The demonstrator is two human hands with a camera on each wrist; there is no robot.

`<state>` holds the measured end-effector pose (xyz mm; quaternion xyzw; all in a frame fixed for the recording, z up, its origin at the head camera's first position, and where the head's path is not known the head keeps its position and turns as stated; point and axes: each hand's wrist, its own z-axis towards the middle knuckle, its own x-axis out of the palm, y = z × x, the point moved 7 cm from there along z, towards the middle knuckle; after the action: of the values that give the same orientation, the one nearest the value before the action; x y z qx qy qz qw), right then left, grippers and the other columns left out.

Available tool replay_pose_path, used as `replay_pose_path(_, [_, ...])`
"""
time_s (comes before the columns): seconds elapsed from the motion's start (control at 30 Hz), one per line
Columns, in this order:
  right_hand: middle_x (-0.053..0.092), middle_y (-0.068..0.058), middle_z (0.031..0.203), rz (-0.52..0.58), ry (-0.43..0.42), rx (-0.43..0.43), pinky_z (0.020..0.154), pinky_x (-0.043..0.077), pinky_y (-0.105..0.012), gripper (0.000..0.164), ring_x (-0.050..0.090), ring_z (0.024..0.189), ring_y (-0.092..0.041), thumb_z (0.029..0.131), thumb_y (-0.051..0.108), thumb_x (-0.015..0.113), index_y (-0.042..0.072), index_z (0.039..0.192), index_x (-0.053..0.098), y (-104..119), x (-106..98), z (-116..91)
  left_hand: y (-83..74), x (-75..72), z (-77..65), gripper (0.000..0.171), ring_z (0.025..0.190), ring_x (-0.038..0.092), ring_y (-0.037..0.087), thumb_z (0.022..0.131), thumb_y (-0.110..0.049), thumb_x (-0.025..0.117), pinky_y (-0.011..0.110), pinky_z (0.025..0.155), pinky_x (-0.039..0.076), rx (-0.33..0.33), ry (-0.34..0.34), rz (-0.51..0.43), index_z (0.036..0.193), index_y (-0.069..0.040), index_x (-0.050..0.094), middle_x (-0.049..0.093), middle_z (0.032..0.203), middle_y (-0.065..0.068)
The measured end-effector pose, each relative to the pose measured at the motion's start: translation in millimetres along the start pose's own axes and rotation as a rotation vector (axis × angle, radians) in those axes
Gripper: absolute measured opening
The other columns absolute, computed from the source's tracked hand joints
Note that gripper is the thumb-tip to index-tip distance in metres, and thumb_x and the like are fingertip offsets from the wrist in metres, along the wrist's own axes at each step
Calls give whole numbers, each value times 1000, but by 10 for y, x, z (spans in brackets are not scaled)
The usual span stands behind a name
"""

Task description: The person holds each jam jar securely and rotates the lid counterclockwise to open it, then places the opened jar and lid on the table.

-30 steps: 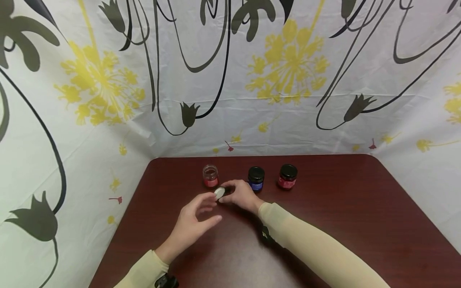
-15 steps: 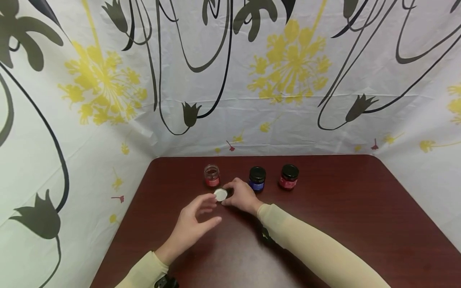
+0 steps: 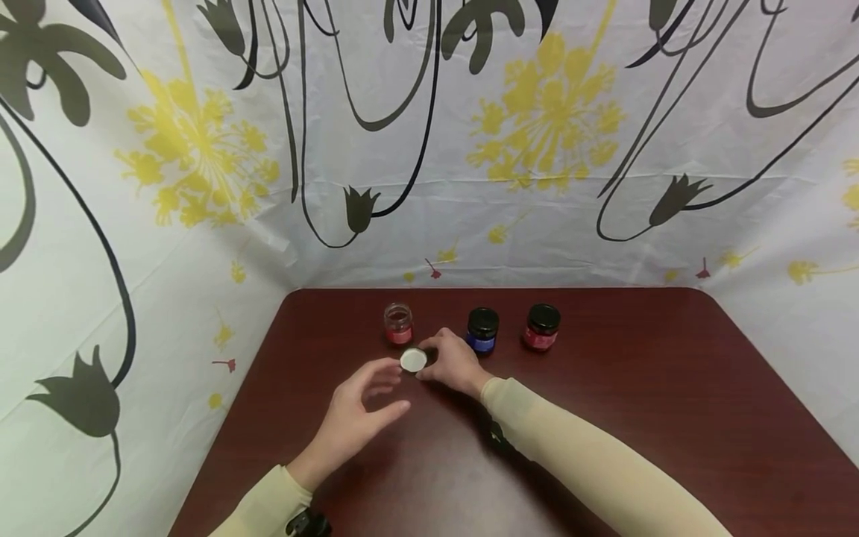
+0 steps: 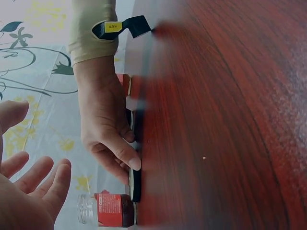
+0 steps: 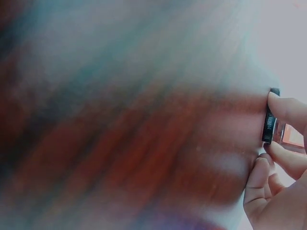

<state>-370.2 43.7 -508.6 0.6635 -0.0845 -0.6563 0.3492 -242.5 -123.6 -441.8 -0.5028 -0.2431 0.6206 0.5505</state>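
Note:
My right hand [image 3: 456, 363] pinches a black jar lid [image 5: 270, 117] by its edge between thumb and fingers. In the head view the lid's white inside [image 3: 413, 361] faces up, low at the tabletop. Just behind it stands an open glass jar with a red label [image 3: 399, 326], its rim bare. My left hand [image 3: 359, 406] hovers to the left of the lid, fingers loosely bent and thumb apart, holding nothing. In the left wrist view the lid lies flat on or very near the table, in front of the jar [image 4: 109, 210].
Right of the open jar stand a black-lidded jar with a blue label [image 3: 482, 331] and a black-lidded jar with a red label [image 3: 541, 327]. They share a dark red-brown table [image 3: 637, 395]. A patterned cloth [image 3: 416, 164] hangs behind and beside it.
The lid has tipped from tilted to flat, its white inside now facing up, still in my right hand's pinch. My left hand stays nearly in place. The view has shifted slightly.

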Motion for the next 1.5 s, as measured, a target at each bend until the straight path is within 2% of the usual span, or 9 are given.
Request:
replay_pose_path(0.17, [57, -2, 100, 8, 6, 9, 77, 49, -35, 55, 57, 86, -17, 69, 29, 94, 13, 118, 75, -1, -11, -13, 37, -2, 2, 55, 113, 64, 24, 85, -24, 83, 37, 93, 53, 4, 19, 8, 134, -24, 58, 63, 125, -4])
replay_pose_path(0.33, [58, -3, 100, 35, 9, -14, 81, 49, -36, 53, 57, 86, -17, 71, 27, 92, 10, 118, 74, 28, -28, -32, 45, -7, 1, 54, 113, 64, 23, 86, -30, 82, 37, 94, 53, -3, 20, 12, 134, -27, 57, 63, 126, -6])
replay_pose_path(0.6, [60, -6, 105, 87, 9, -43, 77, 51, -33, 52, 59, 87, -17, 75, 25, 89, 8, 122, 72, 42, -105, -66, 57, 3, 25, 55, 113, 64, 21, 85, -28, 83, 37, 94, 52, -23, 17, 3, 133, -29, 58, 63, 125, -8])
replay_pose_path(0.9, [61, -8, 107, 128, -17, -110, 76, 52, -35, 49, 64, 90, -21, 79, 22, 86, 8, 123, 71, 138, -253, -182, 49, 25, 63, 56, 113, 64, 20, 86, -27, 82, 40, 93, 53, 20, 21, -2, 135, -25, 57, 64, 125, -3])
replay_pose_path(1.17, [62, -3, 110, 142, -47, -129, 81, 52, -36, 48, 62, 94, -17, 84, 26, 84, 15, 128, 68, 133, -409, -360, 43, 40, 117, 56, 112, 64, 21, 85, -23, 84, 42, 92, 53, 51, 13, -4, 134, -23, 58, 64, 124, -3])
replay_pose_path(1.3, [62, -1, 113, 151, -60, -124, 84, 51, -35, 48, 62, 97, -15, 84, 29, 83, 20, 129, 68, 123, -495, -439, -68, 32, 133, 54, 112, 65, 27, 84, -16, 84, 44, 92, 53, 46, -2, -22, 132, -20, 59, 65, 122, 0])
replay_pose_path(1.43, [62, 2, 111, 172, -86, -117, 84, 52, -37, 45, 64, 98, -17, 84, 30, 83, 26, 126, 68, 130, -590, -503, -99, 46, 143, 54, 111, 65, 30, 83, -10, 84, 46, 92, 52, 38, -10, -27, 132, -17, 59, 65, 122, 3])
replay_pose_path(1.5, [61, 5, 110, 184, -94, -118, 84, 53, -39, 45, 65, 99, -19, 84, 29, 84, 26, 126, 68, 132, -624, -534, -90, 52, 146, 54, 111, 65, 30, 84, -10, 83, 46, 92, 53, 45, -8, -26, 132, -16, 59, 65, 122, 3])
